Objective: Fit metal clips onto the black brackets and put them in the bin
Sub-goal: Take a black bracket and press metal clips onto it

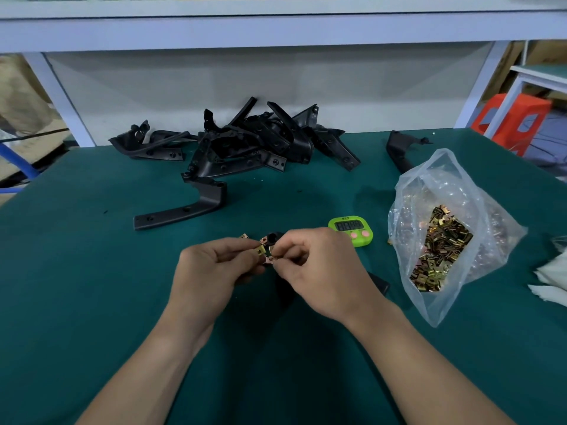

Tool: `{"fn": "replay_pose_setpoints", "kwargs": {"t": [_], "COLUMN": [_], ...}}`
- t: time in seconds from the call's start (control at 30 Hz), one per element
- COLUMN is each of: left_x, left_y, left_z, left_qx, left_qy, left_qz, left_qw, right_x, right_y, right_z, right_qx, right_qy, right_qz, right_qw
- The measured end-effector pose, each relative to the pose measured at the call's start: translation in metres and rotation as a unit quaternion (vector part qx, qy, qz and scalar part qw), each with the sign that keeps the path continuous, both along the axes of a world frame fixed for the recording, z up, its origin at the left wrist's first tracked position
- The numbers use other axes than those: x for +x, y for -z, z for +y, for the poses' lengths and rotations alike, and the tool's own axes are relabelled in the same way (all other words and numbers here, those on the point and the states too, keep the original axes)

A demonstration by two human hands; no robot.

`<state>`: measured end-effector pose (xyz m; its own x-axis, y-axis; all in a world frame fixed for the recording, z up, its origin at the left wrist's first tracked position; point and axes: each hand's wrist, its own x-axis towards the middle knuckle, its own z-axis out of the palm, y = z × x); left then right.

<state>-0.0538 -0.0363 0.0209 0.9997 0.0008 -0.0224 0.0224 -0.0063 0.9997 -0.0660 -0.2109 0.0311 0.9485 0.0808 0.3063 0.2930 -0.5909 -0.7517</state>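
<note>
Both hands meet over the middle of the green table (92, 271). My left hand (211, 268) pinches gold metal clips (262, 250) at its fingertips. My right hand (313, 271) grips a black bracket (274, 237), whose end pokes up between the two hands; another part of it shows past the right wrist (379, 283). A loose clip (244, 236) lies just beyond the left fingers. A pile of black brackets (245, 142) lies at the back, with one long bracket (184, 207) in front of it. No bin is in view.
An open clear plastic bag (445, 228) full of gold clips sits at the right. A green timer (351, 230) stands beside it. Another black bracket (399, 148) lies at the back right, white cloth (552, 277) at the right edge, an orange stool (512, 121) beyond the table.
</note>
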Motion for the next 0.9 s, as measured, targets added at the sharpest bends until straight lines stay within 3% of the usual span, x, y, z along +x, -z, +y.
{"fn": "replay_pose_setpoints", "kwargs": {"t": [0.13,0.23,0.3,0.37,0.43,0.57,0.63,0.8,0.9], "left_x": [0.001,0.003,0.004,0.000,-0.005,-0.011,-0.012,-0.010,-0.007], "left_y": [0.001,0.001,0.004,0.002,0.001,0.000,-0.002,0.000,0.000], "left_z": [0.003,0.006,0.009,0.008,0.005,-0.005,-0.011,-0.012,-0.011], "left_qx": [-0.030,0.010,0.180,0.376,0.415,0.191,0.067,-0.007,-0.062], "left_qy": [-0.022,-0.050,-0.083,-0.094,-0.099,-0.032,0.003,-0.002,-0.030], "left_qz": [0.017,0.021,-0.016,-0.053,-0.083,-0.144,-0.121,-0.062,0.000], "left_qw": [0.999,0.998,0.980,0.920,0.901,0.971,0.990,0.998,0.998], "right_x": [0.002,0.004,0.004,0.005,0.006,0.005,0.004,0.002,0.005], "right_y": [-0.003,-0.004,-0.005,-0.005,-0.005,-0.005,-0.004,-0.006,-0.004], "right_z": [-0.003,-0.004,-0.005,-0.006,-0.006,-0.005,-0.005,-0.004,-0.011], "right_qx": [0.023,0.113,0.176,0.223,0.250,0.246,0.227,0.232,0.034], "right_qy": [0.014,0.008,0.005,-0.001,-0.005,-0.017,-0.019,-0.016,0.092], "right_qz": [0.006,0.058,0.089,0.111,0.125,0.114,0.103,0.116,-0.022], "right_qw": [1.000,0.992,0.980,0.969,0.960,0.962,0.968,0.966,0.995]}}
